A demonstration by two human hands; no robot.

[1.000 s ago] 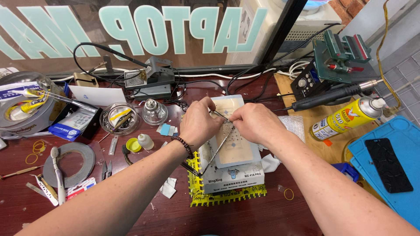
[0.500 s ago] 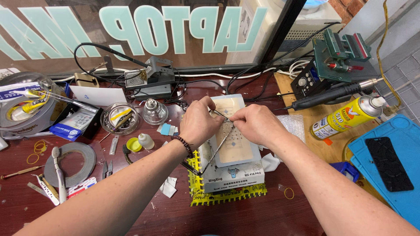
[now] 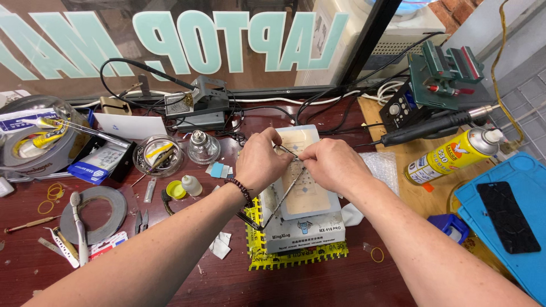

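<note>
From my seat, the far left of the bench is storage: a roll of grey tape (image 3: 94,213) lies flat with a small brush (image 3: 78,227) across it, parked clear of the work, and a glass dish (image 3: 155,154) keeps small bits from rolling away. A yellow-capped bottle (image 3: 183,186) stands near my left wrist, close enough to grab. In the middle, my left hand (image 3: 260,162) is curled nearly closed, thumb and fingers pinching something small I cannot make out, held just over the pale pad (image 3: 307,196) that sits on a white box (image 3: 304,230); the box lies on a yellow mat (image 3: 296,256), I judge to keep it from sliding. A thin metal tool (image 3: 281,202) slants down from between the hands. My right hand (image 3: 335,165) is likewise closed to a pinch, its fingertips meeting the left's, so both grip the same tiny piece. Further right, a yellow spray can (image 3: 455,159) lies on its side and a dark phone (image 3: 508,216) rests on a blue mat (image 3: 483,193), well apart.
</note>
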